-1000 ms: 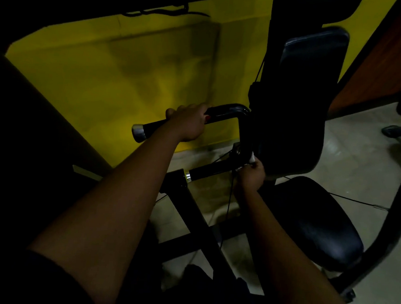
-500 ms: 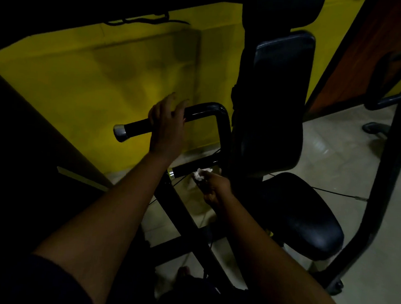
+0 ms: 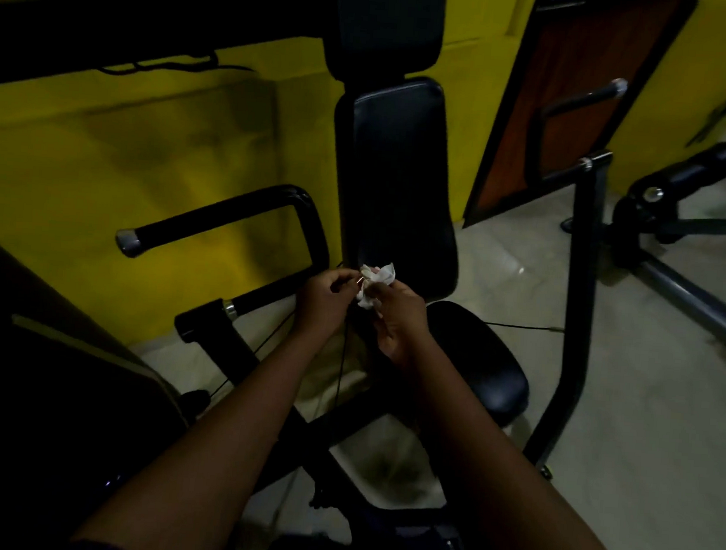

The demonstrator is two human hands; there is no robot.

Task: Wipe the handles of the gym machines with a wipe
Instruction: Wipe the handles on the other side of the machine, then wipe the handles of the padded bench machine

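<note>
While my left hand (image 3: 320, 302) and right hand (image 3: 398, 324) meet low before the backrest (image 3: 395, 182), fingers of both pinch the crumpled wipe (image 3: 377, 281). Best refold to a clean face first, then wrap the handle (image 3: 227, 218) left of the backrest.

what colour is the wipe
White. The wipe shows best in the head view, crumpled between the left hand and right hand.

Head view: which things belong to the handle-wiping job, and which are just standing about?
Job: crumpled wipe, held between left hand and right hand; upper handle and lower handle of the near machine.
Standing about: back pad, seat pad, brown door, second machine at right.
</note>
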